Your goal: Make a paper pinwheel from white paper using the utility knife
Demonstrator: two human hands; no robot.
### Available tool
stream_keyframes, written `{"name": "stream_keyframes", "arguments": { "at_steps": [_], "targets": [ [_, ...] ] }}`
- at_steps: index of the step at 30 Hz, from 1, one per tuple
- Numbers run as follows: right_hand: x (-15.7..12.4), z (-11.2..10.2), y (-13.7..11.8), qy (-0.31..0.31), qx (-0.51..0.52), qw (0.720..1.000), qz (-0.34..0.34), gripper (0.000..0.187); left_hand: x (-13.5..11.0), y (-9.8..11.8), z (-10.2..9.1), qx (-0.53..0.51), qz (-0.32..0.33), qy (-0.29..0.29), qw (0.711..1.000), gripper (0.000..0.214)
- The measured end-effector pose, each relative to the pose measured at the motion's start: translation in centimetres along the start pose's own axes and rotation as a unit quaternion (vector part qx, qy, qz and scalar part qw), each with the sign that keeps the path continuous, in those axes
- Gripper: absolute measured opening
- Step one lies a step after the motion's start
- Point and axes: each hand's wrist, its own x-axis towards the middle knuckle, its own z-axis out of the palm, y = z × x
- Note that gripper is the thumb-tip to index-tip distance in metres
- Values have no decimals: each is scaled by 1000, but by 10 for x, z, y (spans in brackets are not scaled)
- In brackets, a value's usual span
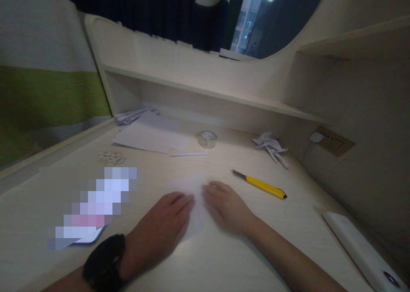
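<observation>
A small sheet of white paper (193, 228) lies on the desk under both my hands, with a fold line showing in its lower part. My left hand (165, 219), palm down, rests on the paper's left side with its fingers stretched flat across it. From the right, my right hand (226, 205) touches the paper, fingers extended and slightly blurred. Both hands cover much of the sheet. To the right of my right hand lies a yellow utility knife (264, 187) with its blade out. Beyond the paper is a thin white paper stick (188, 154).
A roll of clear tape (207, 139) stands at the back, beside white sheets (149, 131) and rolled papers (136, 115). A paper pinwheel (270, 146) lies back right. Small pale pieces (111, 157) and a phone (89, 236) are left. A white device (358, 245) sits right.
</observation>
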Motion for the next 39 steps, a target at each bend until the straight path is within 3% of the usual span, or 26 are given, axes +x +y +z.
{"name": "stream_keyframes", "arguments": {
  "at_steps": [11,21,33,39],
  "targets": [
    [2,7,-6,9,-27,999,21,35,0,0,0,1,2,-12,1000,37],
    [11,19,14,25,-33,999,-11,24,0,2,-4,2,0,-11,1000,37],
    [10,22,28,74,56,994,58,22,1,3,-6,17,2,-24,1000,37],
    [9,19,21,39,-19,999,-6,22,0,0,1,9,0,-11,1000,38]
  ]
}}
